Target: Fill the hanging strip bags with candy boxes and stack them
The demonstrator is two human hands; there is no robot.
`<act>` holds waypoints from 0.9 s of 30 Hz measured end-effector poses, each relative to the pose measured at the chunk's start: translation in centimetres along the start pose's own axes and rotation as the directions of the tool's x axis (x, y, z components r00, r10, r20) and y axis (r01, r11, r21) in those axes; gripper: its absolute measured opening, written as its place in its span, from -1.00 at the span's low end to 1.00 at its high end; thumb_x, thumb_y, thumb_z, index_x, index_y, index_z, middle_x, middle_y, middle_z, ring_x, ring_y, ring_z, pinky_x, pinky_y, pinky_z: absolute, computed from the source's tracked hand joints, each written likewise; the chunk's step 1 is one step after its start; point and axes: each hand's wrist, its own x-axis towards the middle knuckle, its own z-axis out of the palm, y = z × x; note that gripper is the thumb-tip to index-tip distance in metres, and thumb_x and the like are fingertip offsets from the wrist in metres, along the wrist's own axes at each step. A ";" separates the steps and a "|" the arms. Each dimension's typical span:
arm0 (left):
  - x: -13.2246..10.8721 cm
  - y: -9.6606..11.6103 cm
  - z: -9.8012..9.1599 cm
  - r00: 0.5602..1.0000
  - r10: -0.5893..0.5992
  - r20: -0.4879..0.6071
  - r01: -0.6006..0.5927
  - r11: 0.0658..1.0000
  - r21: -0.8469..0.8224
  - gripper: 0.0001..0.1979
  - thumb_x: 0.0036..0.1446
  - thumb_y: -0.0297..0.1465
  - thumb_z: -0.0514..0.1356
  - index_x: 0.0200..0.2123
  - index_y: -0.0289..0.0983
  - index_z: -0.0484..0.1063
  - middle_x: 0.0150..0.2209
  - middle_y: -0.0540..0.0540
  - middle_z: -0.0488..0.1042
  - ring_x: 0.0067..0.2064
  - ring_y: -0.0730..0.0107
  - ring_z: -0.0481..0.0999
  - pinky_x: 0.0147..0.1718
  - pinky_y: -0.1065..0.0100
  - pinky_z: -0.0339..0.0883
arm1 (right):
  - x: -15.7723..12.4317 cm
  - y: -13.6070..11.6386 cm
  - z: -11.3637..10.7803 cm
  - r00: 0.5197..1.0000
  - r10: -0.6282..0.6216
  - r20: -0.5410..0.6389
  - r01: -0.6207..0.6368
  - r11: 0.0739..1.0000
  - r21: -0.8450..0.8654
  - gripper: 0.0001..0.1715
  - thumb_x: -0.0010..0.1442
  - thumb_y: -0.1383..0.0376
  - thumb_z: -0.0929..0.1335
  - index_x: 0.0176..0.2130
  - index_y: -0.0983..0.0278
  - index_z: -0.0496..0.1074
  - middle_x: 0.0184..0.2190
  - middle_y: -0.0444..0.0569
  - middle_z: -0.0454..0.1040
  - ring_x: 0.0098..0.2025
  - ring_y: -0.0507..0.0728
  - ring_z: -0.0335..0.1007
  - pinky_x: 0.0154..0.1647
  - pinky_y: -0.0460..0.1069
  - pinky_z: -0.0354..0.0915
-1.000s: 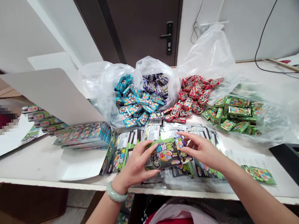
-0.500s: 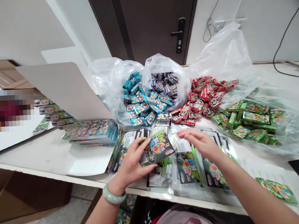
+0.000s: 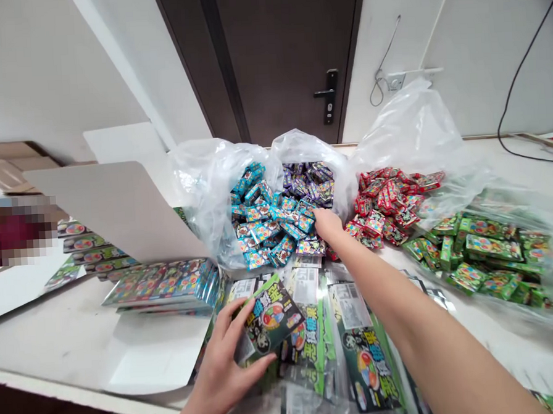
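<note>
My left hand [image 3: 231,351] grips a black and green printed candy packet [image 3: 271,315] by its left side, fingers along the upper edge and thumb below. My right hand [image 3: 327,224] is stretched forward to the small blue boxes [image 3: 263,232], at their right edge. Its fingertips are mostly hidden among the boxes, so their grip does not show. Behind it lie small purple boxes [image 3: 308,183] in a clear bag. Below both hands, more black and green packets [image 3: 365,363] in clear sleeves are spread over the table.
Small red boxes [image 3: 390,201] and green boxes [image 3: 492,251] lie in clear plastic bags to the right. An open white carton [image 3: 114,209] stands left beside stacked display packs [image 3: 160,287]. Part of another person [image 3: 18,233] is at far left. A dark door [image 3: 278,58] is behind the table.
My right hand has moved forward from above the sleeved packets to the blue boxes. My left hand still holds the packet, and the view has tilted up.
</note>
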 end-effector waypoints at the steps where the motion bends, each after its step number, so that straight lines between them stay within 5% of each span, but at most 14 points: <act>1: 0.0 -0.2 0.0 1.000 0.000 0.001 0.000 1.000 0.004 -0.23 0.07 -0.30 0.29 0.30 -0.10 0.03 0.17 -0.24 0.17 0.17 -0.04 0.30 0.10 -0.02 0.34 | 0.0 0.2 -0.3 1.000 0.016 -0.008 -0.015 0.999 0.029 -0.81 0.24 0.26 0.35 -0.17 0.32 0.46 -0.11 0.09 0.50 0.01 0.22 0.38 0.07 0.16 0.22; 5: 0.2 -0.5 0.3 1.000 0.003 -0.018 -0.003 1.000 -0.014 -0.25 0.09 -0.28 0.28 0.30 -0.11 0.04 0.17 -0.23 0.19 0.17 -0.03 0.30 0.11 -0.02 0.32 | -2.3 1.3 -2.9 0.999 0.043 0.011 -0.044 0.971 0.235 -0.71 0.20 0.14 0.30 -0.23 0.30 0.46 -0.24 0.03 0.54 -0.15 0.21 0.44 -0.16 0.03 0.33; 10: 1.3 0.5 0.7 0.998 0.053 -0.020 -0.054 0.995 -0.078 -0.25 0.10 -0.27 0.29 0.30 -0.11 0.04 0.16 -0.20 0.19 0.18 0.02 0.28 0.15 0.00 0.27 | -10.3 2.7 -6.2 0.989 0.030 0.141 -0.097 0.863 0.497 -0.51 0.13 -0.06 0.30 -0.17 0.27 0.45 -0.33 -0.05 0.53 -0.38 0.08 0.44 -0.41 -0.05 0.36; 17: 1.8 3.0 1.5 0.990 0.137 0.032 -0.133 0.986 -0.101 -0.24 0.09 -0.24 0.30 0.30 -0.11 0.04 0.16 -0.20 0.19 0.17 0.02 0.27 0.15 -0.01 0.25 | -19.6 4.5 -11.0 0.980 -0.048 0.192 -0.100 0.717 0.690 -0.67 0.07 0.10 0.44 -0.22 0.23 0.46 -0.31 -0.09 0.53 -0.29 0.07 0.44 -0.22 -0.01 0.37; 20: 1.9 3.9 1.9 0.986 0.163 0.042 -0.158 0.983 -0.096 -0.24 0.09 -0.23 0.30 0.30 -0.10 0.04 0.15 -0.20 0.19 0.16 0.01 0.27 0.14 -0.02 0.26 | -21.6 6.1 -11.9 0.982 -0.080 0.169 -0.043 0.784 0.619 -0.76 0.10 0.16 0.42 -0.23 0.22 0.45 -0.32 -0.09 0.51 -0.25 0.11 0.46 -0.17 0.06 0.38; 22: 2.1 4.5 2.1 0.981 0.182 0.064 -0.175 0.979 -0.105 -0.23 0.09 -0.22 0.31 0.30 -0.09 0.04 0.15 -0.20 0.18 0.17 0.01 0.27 0.15 -0.02 0.25 | -22.4 7.5 -11.6 0.983 -0.179 0.046 0.136 0.871 0.472 -0.83 0.10 0.28 0.39 -0.23 0.20 0.47 -0.23 -0.05 0.48 -0.13 0.16 0.43 -0.05 0.13 0.35; 24: 2.4 5.2 2.2 0.974 0.205 0.094 -0.193 0.974 -0.119 -0.22 0.08 -0.22 0.31 0.30 -0.09 0.04 0.16 -0.20 0.17 0.18 0.01 0.26 0.16 -0.02 0.23 | -23.0 8.9 -10.6 0.953 -0.297 -0.057 0.302 0.917 0.262 -0.76 0.07 0.42 0.35 -0.24 0.18 0.50 -0.13 0.00 0.43 -0.01 0.20 0.37 0.09 0.20 0.27; 27: 2.8 6.0 2.3 0.962 0.233 0.142 -0.213 0.967 -0.140 -0.22 0.08 -0.22 0.32 0.30 -0.09 0.04 0.18 -0.21 0.15 0.20 0.00 0.23 0.18 -0.03 0.21 | -23.8 10.6 -8.8 0.928 -0.372 -0.032 0.374 0.926 0.063 -0.61 0.03 0.55 0.28 -0.26 0.18 0.53 -0.08 0.03 0.39 0.04 0.21 0.33 0.11 0.22 0.25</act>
